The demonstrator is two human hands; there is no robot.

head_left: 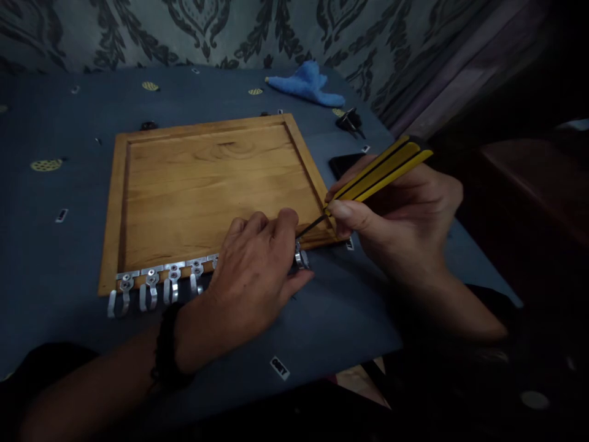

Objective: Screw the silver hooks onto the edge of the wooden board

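A framed wooden board (207, 190) lies on the table. Along its near edge runs a metal hook rail (173, 272) with several double hooks and screws. My left hand (257, 270), a dark band round its wrist, is closed over the right part of that rail, fingers on the wood and thumb below the edge; part of the rail is hidden under it. In my right hand (405, 215) is a screwdriver (380, 172) with a yellow and black handle, held tilted. Its shaft points down-left to the hook beside my left fingers; the tip is partly hidden.
At the back of the table (55, 258) lies a blue cloth (306, 85). A black plug-like object (350, 123) sits at the right, with a dark flat object (345, 164) partly behind my right hand. A patterned curtain (202, 31) hangs behind. The table's right edge is close to my right forearm.
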